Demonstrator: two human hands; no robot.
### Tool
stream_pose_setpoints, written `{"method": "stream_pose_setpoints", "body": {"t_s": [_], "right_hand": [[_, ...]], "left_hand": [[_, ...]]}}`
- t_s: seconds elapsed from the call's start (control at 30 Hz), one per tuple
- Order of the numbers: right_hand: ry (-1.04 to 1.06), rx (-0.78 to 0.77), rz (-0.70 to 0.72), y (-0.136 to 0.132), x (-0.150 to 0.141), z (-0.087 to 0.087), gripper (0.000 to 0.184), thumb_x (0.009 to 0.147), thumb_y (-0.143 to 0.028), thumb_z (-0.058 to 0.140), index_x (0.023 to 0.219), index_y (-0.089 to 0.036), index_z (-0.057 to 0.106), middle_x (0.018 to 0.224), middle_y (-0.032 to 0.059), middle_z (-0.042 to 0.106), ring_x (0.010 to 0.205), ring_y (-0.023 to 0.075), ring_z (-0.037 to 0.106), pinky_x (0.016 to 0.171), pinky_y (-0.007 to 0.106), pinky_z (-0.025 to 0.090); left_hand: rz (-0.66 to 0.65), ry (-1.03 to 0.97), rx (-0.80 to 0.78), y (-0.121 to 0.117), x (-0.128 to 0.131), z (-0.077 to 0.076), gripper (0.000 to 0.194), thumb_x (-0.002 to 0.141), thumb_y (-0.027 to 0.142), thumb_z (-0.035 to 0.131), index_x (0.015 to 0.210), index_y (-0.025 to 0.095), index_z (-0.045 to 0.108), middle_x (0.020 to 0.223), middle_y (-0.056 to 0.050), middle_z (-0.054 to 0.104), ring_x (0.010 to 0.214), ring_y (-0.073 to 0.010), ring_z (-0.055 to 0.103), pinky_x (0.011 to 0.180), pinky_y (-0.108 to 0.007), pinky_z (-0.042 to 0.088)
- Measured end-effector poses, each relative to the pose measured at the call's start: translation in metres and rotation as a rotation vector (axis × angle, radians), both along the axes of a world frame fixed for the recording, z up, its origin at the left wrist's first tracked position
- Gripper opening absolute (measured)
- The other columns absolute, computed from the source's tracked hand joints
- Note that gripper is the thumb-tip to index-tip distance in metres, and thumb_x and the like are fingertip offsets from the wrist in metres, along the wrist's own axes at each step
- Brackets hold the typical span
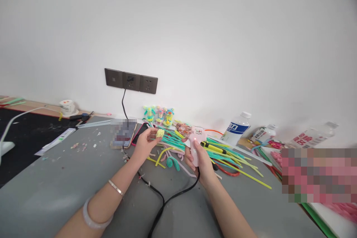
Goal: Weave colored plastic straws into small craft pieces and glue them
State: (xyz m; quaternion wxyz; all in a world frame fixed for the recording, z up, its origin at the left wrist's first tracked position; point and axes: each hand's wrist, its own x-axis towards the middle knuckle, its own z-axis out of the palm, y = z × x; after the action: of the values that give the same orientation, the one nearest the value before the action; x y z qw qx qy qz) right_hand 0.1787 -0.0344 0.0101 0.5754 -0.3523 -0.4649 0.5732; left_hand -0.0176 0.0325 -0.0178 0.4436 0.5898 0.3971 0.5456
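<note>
1. At the far left, a white rounded object (68,108) stands by the wall, beyond a black mat (16,134) that borders the grey table (41,197).
2. Further right, a phone (128,137) lies on the table, partly blurred out, below the wall sockets (131,81); a black cord (124,108) is plugged in there.
3. The left hand (145,141) reaches in from the near left, thumb and fingers narrowed around a small pale-yellow fuzzy piece (160,133), raised above the table.
4. Far behind that piece, three small fuzzy figures (160,115) stand side by side against the wall.
5. Between and beyond the hands lie loose fuzzy stems (237,159), mostly teal and yellow, with a teal coil (173,163) on the near side.
6. The right hand (203,160) is closed around the handle of a pale-pink tool (192,143) showing a small red light, its nozzle end towards the left.
7. Right of it, a clear bottle (237,128) with a blue label and white cap stands near the wall; its contents cannot be made out.
8. At the far right, a smaller bottle (263,134) and a tilted, red-lettered bottle (315,135) are both capped, their contents also unclear.
</note>
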Motion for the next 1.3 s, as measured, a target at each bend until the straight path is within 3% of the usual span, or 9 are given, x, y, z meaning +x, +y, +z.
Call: {"method": "stream_pose_setpoints", "body": {"t_s": [0.27, 0.47, 0.7, 1.03, 1.3], "right_hand": [[-0.113, -0.011, 0.031, -0.009, -0.009, -0.003, 0.052, 0.082, -0.063, 0.053, 0.097, -0.014, 0.06, 0.047, -0.0091, 0.039, 0.028, 0.0048, 0.029, 0.033, 0.02, 0.014], [-0.107, -0.011, 0.069, -0.007, -0.008, -0.007, 0.047, 0.084, -0.06, 0.054, 0.092, -0.015, 0.06, 0.047, -0.0086, 0.04, 0.028, 0.0047, 0.03, 0.033, 0.02, 0.014], [-0.146, 0.007, 0.098, -0.004, -0.005, -0.011, 0.047, 0.085, -0.063, 0.05, 0.076, -0.017, 0.057, 0.046, -0.0074, 0.039, 0.029, 0.0053, 0.03, 0.034, 0.022, 0.016], [-0.09, -0.012, 0.02, -0.005, -0.007, -0.008, 0.05, 0.085, -0.063, 0.048, 0.094, -0.016, 0.06, 0.047, -0.0086, 0.039, 0.029, 0.0054, 0.029, 0.034, 0.021, 0.016], [-0.081, 0.001, -0.01, -0.002, -0.004, -0.009, 0.049, 0.084, -0.063, 0.05, 0.092, -0.015, 0.059, 0.046, -0.0089, 0.039, 0.028, 0.0046, 0.026, 0.033, 0.02, 0.012]], "left_hand": [[-0.019, -0.013, 0.016, -0.002, 0.001, 0.0, 0.025, 0.072, 0.037, 0.07, 0.085, 0.017, 0.061, 0.089, -0.007, 0.068, 0.085, -0.0198, 0.064, 0.075, -0.028, 0.05], [0.0, 0.008, 0.017, -0.004, 0.0, 0.003, 0.026, 0.073, 0.041, 0.07, 0.084, 0.017, 0.062, 0.089, -0.006, 0.067, 0.081, -0.0191, 0.063, 0.071, -0.027, 0.05], [-0.012, -0.03, 0.014, -0.003, 0.001, 0.003, 0.028, 0.072, 0.041, 0.071, 0.084, 0.017, 0.064, 0.085, -0.005, 0.068, 0.078, -0.0191, 0.065, 0.072, -0.029, 0.052], [0.001, -0.039, -0.015, -0.004, 0.002, 0.002, 0.03, 0.069, 0.04, 0.073, 0.086, 0.016, 0.066, 0.084, -0.006, 0.071, 0.08, -0.0206, 0.067, 0.074, -0.031, 0.054], [-0.002, -0.035, -0.009, -0.003, 0.002, -0.001, 0.027, 0.07, 0.036, 0.073, 0.087, 0.016, 0.066, 0.087, -0.007, 0.071, 0.081, -0.0205, 0.067, 0.073, -0.031, 0.055]]}}
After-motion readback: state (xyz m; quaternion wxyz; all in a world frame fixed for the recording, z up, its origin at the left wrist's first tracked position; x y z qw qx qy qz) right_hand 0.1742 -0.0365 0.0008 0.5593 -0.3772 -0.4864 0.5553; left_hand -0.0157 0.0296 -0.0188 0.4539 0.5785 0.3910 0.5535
